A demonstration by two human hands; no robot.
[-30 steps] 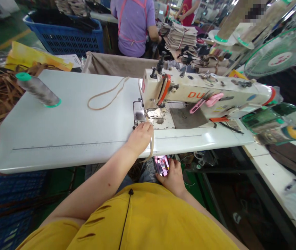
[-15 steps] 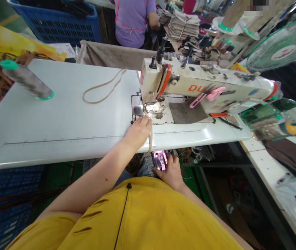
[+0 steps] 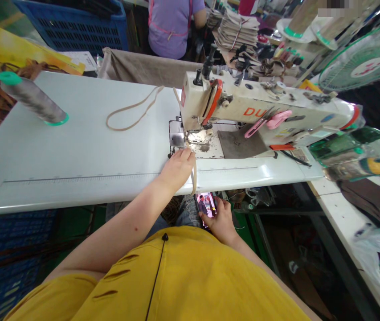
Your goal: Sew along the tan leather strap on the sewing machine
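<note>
My left hand (image 3: 178,166) rests at the front of the sewing machine's bed with its fingers closed on a narrow beige strap (image 3: 194,176). One end of that strap hangs over the table's front edge; the other runs toward the needle area. Below the edge, at my lap, my right hand (image 3: 221,220) is wrapped round a smartphone (image 3: 206,204) whose lit screen shows figures. The sewing machine (image 3: 236,102) stands just beyond my left hand. Pink thread snips (image 3: 268,123) are attached to its front. A looped length of strap (image 3: 128,110) lies on the table behind.
A large thread cone (image 3: 36,99) lies tilted on the white table (image 3: 86,147) at left. A brown-grey fabric piece (image 3: 241,143) lies under the machine arm. A fan (image 3: 366,67) and bottles (image 3: 338,145) are at right. Another person (image 3: 169,29) sits beyond, near a blue crate (image 3: 79,29).
The phone's screen picture has changed and the right thumb has shifted slightly. The left hand stays on the strap. The view has moved a little.
</note>
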